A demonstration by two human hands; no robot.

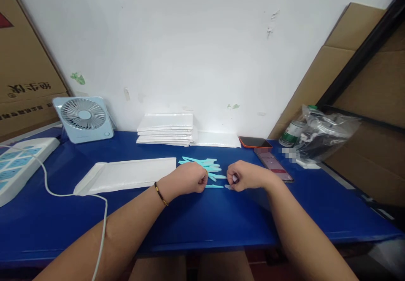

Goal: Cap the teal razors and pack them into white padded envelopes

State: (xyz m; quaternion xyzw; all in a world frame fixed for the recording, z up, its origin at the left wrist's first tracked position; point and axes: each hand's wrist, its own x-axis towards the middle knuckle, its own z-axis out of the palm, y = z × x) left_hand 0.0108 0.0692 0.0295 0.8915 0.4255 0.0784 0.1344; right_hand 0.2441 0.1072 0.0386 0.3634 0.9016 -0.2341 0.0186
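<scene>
My left hand (190,177) is closed, and a slim turquoise eyebrow razor (214,186) sticks out of its fingers to the right. Opposite it, my right hand (245,174) pinches a small translucent plastic piece (228,187), perhaps a blade cover, close to the razor's tip. Just behind both hands lies a loose heap of similar turquoise razors (211,166), partly hidden by my left hand. A white padded envelope (133,174) lies flat to the left of my left hand.
White padded envelopes (166,129) are stacked against the wall. Two phones, one dark with an orange edge (255,142) and one lit (274,165), lie right. A blue fan (85,118), power strip (23,163), white cable (106,213) and plastic bag (325,133) stand around.
</scene>
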